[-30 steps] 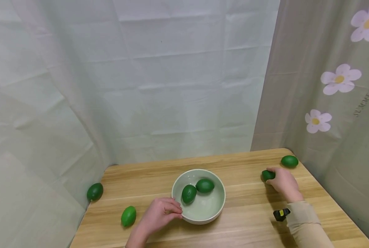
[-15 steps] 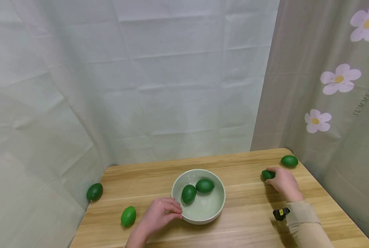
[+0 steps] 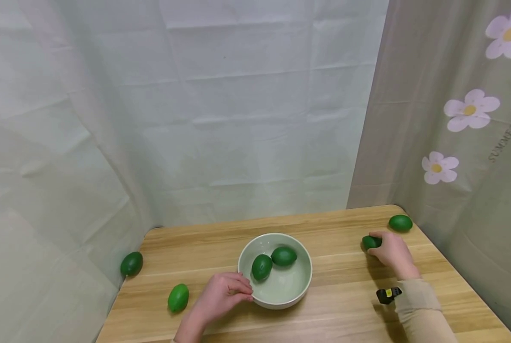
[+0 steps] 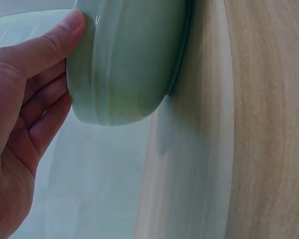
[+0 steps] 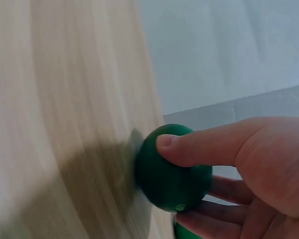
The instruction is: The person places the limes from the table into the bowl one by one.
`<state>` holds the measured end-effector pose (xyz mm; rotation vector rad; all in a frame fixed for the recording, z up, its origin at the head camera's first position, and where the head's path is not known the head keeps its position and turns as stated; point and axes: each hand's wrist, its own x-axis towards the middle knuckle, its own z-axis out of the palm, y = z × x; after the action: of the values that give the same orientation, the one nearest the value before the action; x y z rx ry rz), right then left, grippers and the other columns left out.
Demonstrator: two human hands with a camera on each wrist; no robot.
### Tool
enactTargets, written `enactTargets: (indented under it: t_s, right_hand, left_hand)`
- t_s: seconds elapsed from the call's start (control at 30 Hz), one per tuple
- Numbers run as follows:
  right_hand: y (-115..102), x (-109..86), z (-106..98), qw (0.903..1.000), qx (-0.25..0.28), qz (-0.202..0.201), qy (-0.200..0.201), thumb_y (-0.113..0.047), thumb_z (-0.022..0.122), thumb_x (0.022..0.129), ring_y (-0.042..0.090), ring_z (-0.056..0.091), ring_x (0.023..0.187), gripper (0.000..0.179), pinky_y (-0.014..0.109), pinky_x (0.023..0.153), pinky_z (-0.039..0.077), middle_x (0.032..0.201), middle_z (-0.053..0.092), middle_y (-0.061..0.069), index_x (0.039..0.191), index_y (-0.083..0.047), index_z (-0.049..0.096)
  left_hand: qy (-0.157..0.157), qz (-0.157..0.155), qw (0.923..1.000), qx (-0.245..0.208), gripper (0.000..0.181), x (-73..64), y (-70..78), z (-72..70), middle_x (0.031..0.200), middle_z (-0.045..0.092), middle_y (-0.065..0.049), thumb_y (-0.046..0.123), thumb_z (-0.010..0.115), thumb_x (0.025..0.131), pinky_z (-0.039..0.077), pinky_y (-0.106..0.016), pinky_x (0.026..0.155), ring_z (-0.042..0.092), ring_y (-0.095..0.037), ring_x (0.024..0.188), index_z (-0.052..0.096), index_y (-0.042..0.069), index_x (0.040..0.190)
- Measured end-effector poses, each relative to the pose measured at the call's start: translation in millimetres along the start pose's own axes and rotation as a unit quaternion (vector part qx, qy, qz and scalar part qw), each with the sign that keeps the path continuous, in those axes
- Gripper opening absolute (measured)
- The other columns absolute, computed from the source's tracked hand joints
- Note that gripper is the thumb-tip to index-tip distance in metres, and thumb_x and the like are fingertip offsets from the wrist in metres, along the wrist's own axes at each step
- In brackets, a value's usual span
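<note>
On the wooden table point(image 3: 337, 314), the pale green bowl point(image 3: 287, 288) stands at the fingertips of the left hand point(image 3: 222, 296), its rim pinched by thumb and fingers. The right hand point(image 3: 393, 252), half closed, grips the green fruit point(image 3: 370, 242): seemingly the grasping step, the next move calling for a secure lift.

wood-grain table point(image 3: 337, 305), creased pale curtain point(image 3: 255, 119) behind, darker curtain point(image 3: 487, 228) with pink flowers point(image 3: 480, 104) at right
</note>
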<state>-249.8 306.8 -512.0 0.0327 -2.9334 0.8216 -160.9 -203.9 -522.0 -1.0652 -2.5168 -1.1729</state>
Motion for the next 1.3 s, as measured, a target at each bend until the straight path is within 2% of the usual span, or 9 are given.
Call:
enactTargets:
  t_s: [0.2,0.4,0.6,0.73,0.97,1.2,1.3]
  right_hand:
    - [2,-7.9,-2,0.9997,0.023,0.008,-0.009,-0.014,0.082,0.093,0.06,0.056,0.125,0.06,0.073,0.101,0.05,0.143,0.056,0.039,0.144,0.009,0.059]
    - [2,-11.7,0,0.9993,0.031,0.019,0.001,-0.016,0.08,0.094,0.058,0.058,0.122,0.061,0.071,0.097,0.053,0.141,0.057,0.04,0.145,0.008,0.058]
    - [2,-11.9,1,0.9991,0.034,0.023,0.008,-0.017,0.08,0.094,0.059,0.059,0.12,0.061,0.071,0.096,0.053,0.139,0.057,0.042,0.145,0.007,0.057]
    - [3,-12.5,2,0.9991,0.034,0.024,0.012,-0.019,0.079,0.095,0.057,0.06,0.118,0.062,0.069,0.094,0.054,0.137,0.058,0.042,0.146,0.007,0.056]
    - [1,-13.9,3,0.999,0.035,0.027,0.011,-0.021,0.078,0.097,0.06,0.058,0.121,0.066,0.071,0.097,0.053,0.142,0.053,0.043,0.15,0.008,0.052]
    - [-1,-15.0,4,0.9989,0.038,0.024,0.013,-0.021,0.077,0.097,0.058,0.059,0.12,0.064,0.07,0.095,0.053,0.14,0.054,0.043,0.149,0.008,0.053]
    - [-1,-15.9,5,0.999,0.037,0.021,0.015,-0.02,0.077,0.096,0.058,0.059,0.119,0.063,0.07,0.095,0.053,0.139,0.055,0.043,0.147,0.009,0.054]
  left_hand:
    - [-0.004,-0.005,1.0,0.001,0.01,1.5,0.4,-0.3,0.097,0.081,0.001,0.01,0.09,0.085,0.058,-0.045,0.107,0.074,-0.007,0.098,0.087,0.011,0.094]
    - [-0.005,-0.004,1.0,0.005,0.01,2.8,1.3,-0.7,0.098,0.08,0.008,0.011,0.091,0.085,0.058,-0.045,0.107,0.074,-0.007,0.097,0.087,0.011,0.094]
    - [-0.011,-0.014,0.9998,-0.002,0.01,4.0,2.5,-1.4,0.099,0.08,0.006,0.012,0.09,0.086,0.057,-0.043,0.108,0.074,-0.007,0.099,0.087,0.011,0.095]
    - [-0.009,-0.005,0.9999,0.003,0.01,3.5,2.8,-1.6,0.098,0.08,0.008,0.011,0.091,0.085,0.058,-0.044,0.107,0.074,-0.007,0.098,0.086,0.011,0.094]
    - [-0.005,0.001,1.0,-0.001,0.011,3.0,2.6,-1.5,0.097,0.081,0.001,0.01,0.091,0.084,0.058,-0.045,0.107,0.074,-0.008,0.098,0.086,0.01,0.094]
    - [-0.009,-0.008,0.9999,0.0,0.01,3.0,1.8,-2.3,0.098,0.081,0.001,0.011,0.09,0.085,0.057,-0.045,0.108,0.074,-0.008,0.099,0.086,0.01,0.095]
    - [-0.012,-0.012,0.9999,0.003,0.01,2.5,1.4,-2.7,0.098,0.081,0.005,0.012,0.09,0.086,0.057,-0.045,0.108,0.074,-0.008,0.099,0.087,0.011,0.095]
